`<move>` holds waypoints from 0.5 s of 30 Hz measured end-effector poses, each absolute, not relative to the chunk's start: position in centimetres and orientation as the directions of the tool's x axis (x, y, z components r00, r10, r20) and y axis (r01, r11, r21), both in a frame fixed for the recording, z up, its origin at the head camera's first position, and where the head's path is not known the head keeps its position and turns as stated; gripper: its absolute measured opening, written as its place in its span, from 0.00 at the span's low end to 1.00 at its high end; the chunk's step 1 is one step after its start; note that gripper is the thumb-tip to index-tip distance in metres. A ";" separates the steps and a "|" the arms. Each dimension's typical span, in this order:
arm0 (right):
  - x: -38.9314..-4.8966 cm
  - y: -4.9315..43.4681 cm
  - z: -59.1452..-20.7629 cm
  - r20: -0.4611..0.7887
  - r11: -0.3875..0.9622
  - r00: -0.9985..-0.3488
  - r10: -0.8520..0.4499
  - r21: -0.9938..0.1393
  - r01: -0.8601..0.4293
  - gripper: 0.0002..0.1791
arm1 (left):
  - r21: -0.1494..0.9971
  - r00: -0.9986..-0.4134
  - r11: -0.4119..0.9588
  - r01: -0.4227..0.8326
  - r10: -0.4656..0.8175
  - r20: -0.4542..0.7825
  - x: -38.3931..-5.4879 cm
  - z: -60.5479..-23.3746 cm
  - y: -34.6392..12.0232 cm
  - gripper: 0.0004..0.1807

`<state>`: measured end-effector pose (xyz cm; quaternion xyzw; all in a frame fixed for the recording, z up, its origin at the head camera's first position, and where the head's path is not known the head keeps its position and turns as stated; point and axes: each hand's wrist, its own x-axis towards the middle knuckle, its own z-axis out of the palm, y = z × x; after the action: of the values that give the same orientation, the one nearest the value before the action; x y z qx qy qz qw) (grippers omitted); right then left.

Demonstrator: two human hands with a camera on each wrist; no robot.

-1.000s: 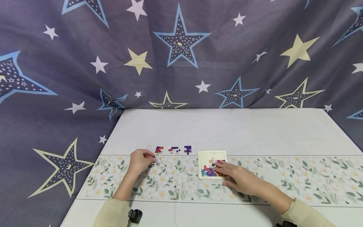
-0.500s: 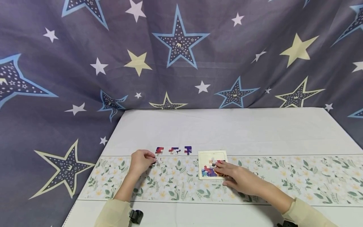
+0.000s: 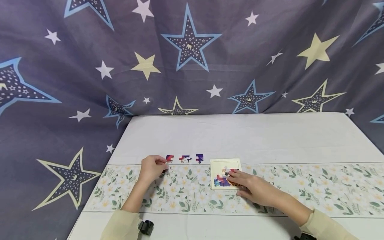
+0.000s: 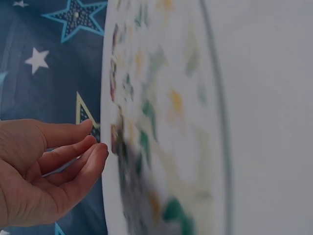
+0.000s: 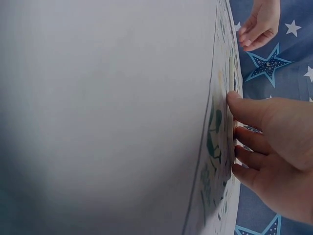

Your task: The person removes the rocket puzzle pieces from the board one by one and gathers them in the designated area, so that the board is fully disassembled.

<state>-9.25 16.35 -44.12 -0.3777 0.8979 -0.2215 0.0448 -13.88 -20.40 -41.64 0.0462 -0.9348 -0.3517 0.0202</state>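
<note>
In the head view, my left hand [image 3: 153,169] is at the left end of a short row of jigsaw pieces. Its thumb and fingers bend loosely toward each other, fingertips beside a red piece [image 3: 170,158]; the left wrist view shows nothing between thumb and fingers [image 4: 90,156]. A red and purple piece [image 3: 185,159] and a dark purple piece [image 3: 199,158] lie farther right. A small dark piece [image 3: 163,172] shows partly under the left hand. My right hand [image 3: 252,186] rests extended fingers on a cream square puzzle tray [image 3: 216,164], covering part of the colourful pieces [image 3: 221,181] fitted inside.
A white cloth [image 3: 240,133] with a floral band [image 3: 192,196] covers the table. Behind and to the left hangs a dark star-patterned curtain [image 3: 168,83]. Dark devices are strapped at both wrists, the left device [image 3: 146,227] showing more fully.
The left hand has shifted slightly right and away from me, its fingertips now up against the red piece. The right hand stays on the tray.
</note>
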 end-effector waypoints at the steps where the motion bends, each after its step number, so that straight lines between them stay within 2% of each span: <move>1: -9.3 16.4 -44.1 0.090 0.616 -0.711 -0.698 -0.431 -0.659 0.29 | 0.664 -0.996 0.745 -0.062 -0.090 0.008 -13.9 -41.4 -20.1 0.06; 8: -9.2 16.4 -44.2 0.105 0.609 -0.705 -0.702 -0.424 -0.670 0.29 | 0.705 -0.999 0.708 0.032 0.030 0.015 -14.3 -40.6 -16.8 0.09; 15: -9.2 16.5 -44.2 0.086 0.614 -0.708 -0.701 -0.432 -0.660 0.29 | 0.733 -0.977 0.669 0.119 0.211 -0.034 -14.6 -40.8 -12.5 0.12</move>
<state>-9.22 16.45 -44.17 -0.3792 0.8972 -0.2217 0.0455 -14.55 -12.52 -40.79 -0.0906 -0.9118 -0.3963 -0.0578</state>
